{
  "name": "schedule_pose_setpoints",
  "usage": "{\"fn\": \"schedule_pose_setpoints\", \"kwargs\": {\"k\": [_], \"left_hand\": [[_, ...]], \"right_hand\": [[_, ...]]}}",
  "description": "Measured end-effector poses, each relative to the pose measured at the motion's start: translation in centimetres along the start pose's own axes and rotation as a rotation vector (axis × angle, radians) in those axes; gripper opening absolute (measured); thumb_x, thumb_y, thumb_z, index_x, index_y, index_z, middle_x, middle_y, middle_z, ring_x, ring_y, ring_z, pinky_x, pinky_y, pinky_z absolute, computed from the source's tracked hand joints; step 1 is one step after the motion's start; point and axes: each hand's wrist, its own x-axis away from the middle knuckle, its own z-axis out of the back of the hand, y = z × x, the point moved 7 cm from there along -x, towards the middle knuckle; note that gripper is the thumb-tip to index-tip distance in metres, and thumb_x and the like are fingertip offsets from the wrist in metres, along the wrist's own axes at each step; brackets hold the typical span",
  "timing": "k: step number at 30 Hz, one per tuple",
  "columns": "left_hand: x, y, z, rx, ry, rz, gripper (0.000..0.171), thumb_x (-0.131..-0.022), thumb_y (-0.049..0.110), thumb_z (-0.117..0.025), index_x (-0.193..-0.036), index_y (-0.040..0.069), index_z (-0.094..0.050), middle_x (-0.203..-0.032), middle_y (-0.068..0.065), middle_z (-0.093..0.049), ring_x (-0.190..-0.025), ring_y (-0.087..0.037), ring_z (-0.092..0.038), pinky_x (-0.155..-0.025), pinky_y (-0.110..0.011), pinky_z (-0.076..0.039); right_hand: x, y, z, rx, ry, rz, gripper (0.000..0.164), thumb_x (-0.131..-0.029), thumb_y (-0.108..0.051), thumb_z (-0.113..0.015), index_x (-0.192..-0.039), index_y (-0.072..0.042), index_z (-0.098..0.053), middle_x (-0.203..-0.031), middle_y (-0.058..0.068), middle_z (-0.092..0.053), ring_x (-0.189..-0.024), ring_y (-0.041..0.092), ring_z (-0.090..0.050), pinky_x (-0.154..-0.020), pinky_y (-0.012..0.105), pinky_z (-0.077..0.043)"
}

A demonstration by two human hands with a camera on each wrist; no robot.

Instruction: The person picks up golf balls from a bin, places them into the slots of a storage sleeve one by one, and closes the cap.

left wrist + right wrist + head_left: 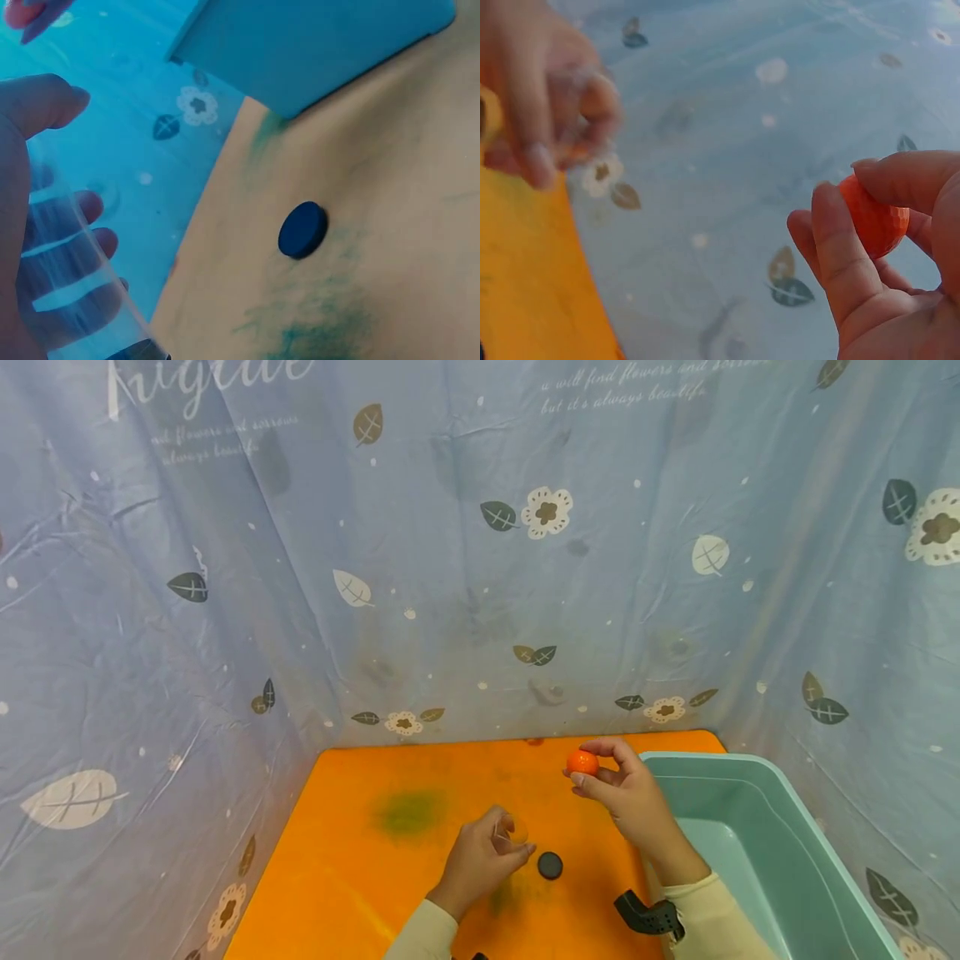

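My right hand (637, 806) pinches an orange golf ball (582, 763) between thumb and fingers, raised above the far right of the table. Dimples show on the golf ball (877, 217) in the right wrist view. Lower and to the left, my left hand (477, 853) grips a clear plastic tube (82, 277), its fingers wrapped around the side. One end of the tube looks dark at the bottom of the left wrist view. A round black lid (550, 865) lies flat on the table, just right of the left hand.
The orange table (337, 868) carries green smudges. A teal basin (708, 756) stands along its right side, beside the right forearm. Behind and on both sides hangs a blue curtain (450, 568) printed with leaves and flowers. A black strap (648, 917) sits at the right wrist.
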Motion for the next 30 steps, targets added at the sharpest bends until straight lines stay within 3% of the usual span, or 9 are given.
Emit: {"fn": "schedule_pose_setpoints", "kwargs": {"k": [3,9,13,17,25,30], "left_hand": [[0.0,0.1,-0.1,0.002,0.004,-0.022,0.032,-0.098,0.031,-0.087,-0.103,0.015,-0.061,-0.085,0.009,-0.067,-0.085,-0.006,-0.077,-0.068,-0.029,-0.059],[0.0,0.2,-0.3,-0.009,0.008,-0.044,0.031,-0.097,0.031,-0.087,-0.103,0.014,-0.062,-0.084,0.01,-0.066,-0.083,-0.006,-0.076,-0.069,-0.028,-0.06],[0.0,0.4,-0.4,-0.035,0.017,-0.07,0.028,-0.096,0.029,-0.088,-0.102,0.017,-0.063,-0.081,0.011,-0.065,-0.081,-0.004,-0.075,-0.069,-0.027,-0.059],[0.1,0.7,-0.3,-0.104,0.034,-0.116,0.025,-0.096,0.026,-0.088,-0.103,0.019,-0.065,-0.079,0.012,-0.064,-0.072,-0.003,-0.07,-0.064,-0.026,-0.057],[0.2,0.5,-0.2,-0.111,0.041,-0.126,0.024,-0.093,0.018,-0.087,-0.106,0.024,-0.068,-0.093,0.011,-0.073,-0.076,-0.005,-0.071,-0.069,-0.028,-0.058],[0.3,0.3,-0.4,-0.155,0.041,-0.139,0.025,-0.09,0.015,-0.087,-0.105,0.02,-0.067,-0.083,0.012,-0.064,-0.061,-0.002,-0.054,-0.058,-0.023,-0.049]], "right_hand": [[0.4,0.9,-1.6,0.023,-0.022,-0.009,0.039,-0.104,-0.002,-0.075,-0.137,0.004,-0.055,-0.137,0.025,-0.054,-0.113,0.029,-0.073,-0.089,0.037,-0.061],[1.1,2.3,-3.9,0.194,-0.064,-0.016,0.034,-0.1,-0.013,-0.083,-0.131,-0.01,-0.068,-0.128,0.013,-0.065,-0.106,0.034,-0.065,-0.084,0.034,-0.056],[1.6,3.3,-5.2,0.232,-0.112,-0.024,0.032,-0.099,-0.013,-0.084,-0.128,-0.01,-0.07,-0.122,0.011,-0.065,-0.093,0.032,-0.062,-0.075,0.033,-0.055],[2.1,4.2,-6.4,0.248,-0.165,-0.027,0.031,-0.099,-0.013,-0.084,-0.127,-0.008,-0.071,-0.12,0.011,-0.065,-0.09,0.031,-0.06,-0.071,0.033,-0.056],[2.6,5.7,-7.2,0.295,-0.197,-0.035,0.028,-0.098,-0.011,-0.085,-0.123,-0.012,-0.072,-0.122,0.01,-0.064,-0.089,0.03,-0.059,-0.067,0.033,-0.057],[2.8,6.3,-7.4,0.299,-0.2,-0.057,0.03,-0.099,-0.014,-0.085,-0.125,-0.012,-0.072,-0.126,0.01,-0.063,-0.087,0.028,-0.061,-0.065,0.032,-0.056]]}}
